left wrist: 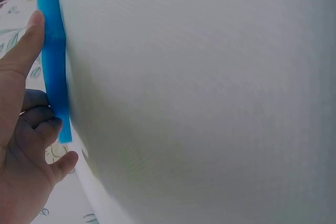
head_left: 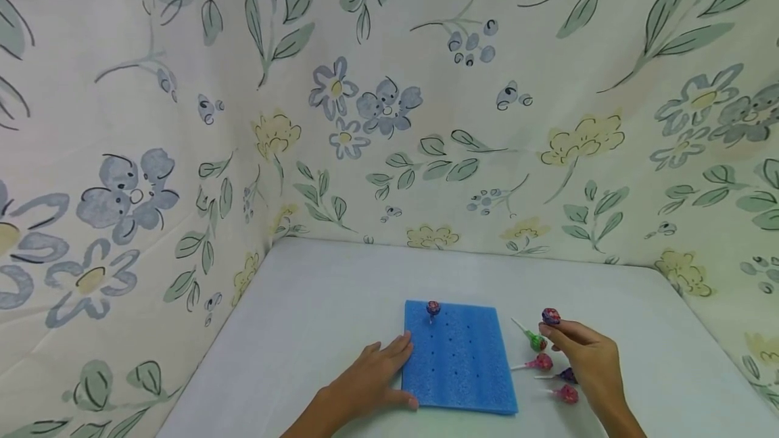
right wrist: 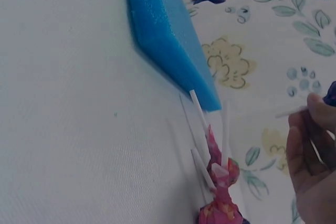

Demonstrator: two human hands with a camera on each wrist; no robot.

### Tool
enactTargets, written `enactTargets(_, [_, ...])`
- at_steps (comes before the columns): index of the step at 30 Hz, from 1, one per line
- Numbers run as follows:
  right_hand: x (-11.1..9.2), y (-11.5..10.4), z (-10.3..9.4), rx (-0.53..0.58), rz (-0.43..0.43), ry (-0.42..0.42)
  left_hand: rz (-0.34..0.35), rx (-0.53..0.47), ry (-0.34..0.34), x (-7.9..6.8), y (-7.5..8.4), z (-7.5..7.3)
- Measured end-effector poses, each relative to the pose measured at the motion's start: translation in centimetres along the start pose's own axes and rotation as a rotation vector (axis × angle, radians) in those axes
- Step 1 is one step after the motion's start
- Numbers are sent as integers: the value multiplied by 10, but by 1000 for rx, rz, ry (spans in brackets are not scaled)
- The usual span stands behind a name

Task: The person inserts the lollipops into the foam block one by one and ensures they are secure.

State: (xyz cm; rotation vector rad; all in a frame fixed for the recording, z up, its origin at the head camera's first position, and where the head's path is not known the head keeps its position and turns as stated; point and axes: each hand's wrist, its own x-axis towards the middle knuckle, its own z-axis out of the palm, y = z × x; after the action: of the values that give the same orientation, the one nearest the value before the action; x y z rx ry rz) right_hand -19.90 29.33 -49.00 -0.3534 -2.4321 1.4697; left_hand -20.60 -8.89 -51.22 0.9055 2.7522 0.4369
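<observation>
A blue foam block (head_left: 459,384) with rows of small holes lies flat on the table. One dark-wrapped lollipop (head_left: 433,307) stands upright in a hole near its far left corner. My left hand (head_left: 372,378) rests against the block's left side, fingers extended along the edge and thumb at the near corner. To the right of the block, my right hand (head_left: 596,360) pinches a red and dark-blue wrapped lollipop (head_left: 550,316) between thumb and fingers, above the table. In the right wrist view its white stick (right wrist: 290,113) points toward the block.
Between block and right hand lie several lollipops: a green one (head_left: 537,342), a pink one (head_left: 541,361), a dark purple one (head_left: 567,376) and another pink one (head_left: 569,394), sticks toward the block. Floral cloth (head_left: 426,174) hangs behind and beside the white table (head_left: 316,309).
</observation>
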Motion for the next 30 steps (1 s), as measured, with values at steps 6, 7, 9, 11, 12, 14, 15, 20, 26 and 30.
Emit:
enactTargets(6, [0,-3,11,10,6,-45,1,1,1,0,1,-2])
enactTargets(7, [0,-3,12,10,7,-49,1,0,0,0,1,-2])
enactTargets(9, [0,-3,16,13,-9,-55,4,2,1,-1,1,-2])
enactTargets(11, [0,-4,19,31,-25,-63,9,4,4,-1,1,-2])
enactTargets(12, [-1,-5,21,47,-31,-67,14,8,7,-2,1,-3])
enactTargets(14, [-2,-6,25,84,-45,-79,17,11,12,-2,1,-2])
enactTargets(15, [-3,-7,27,105,-50,-87,18,12,14,-2,1,-2])
enactTargets(20, [-6,-11,38,139,-53,-115,8,5,14,-2,2,-3])
enactTargets(26, [-9,-10,53,134,-53,-134,-14,-9,-1,0,2,-1])
enactTargets(30, [-10,-9,61,203,-97,-154,-8,-8,5,0,2,-1])
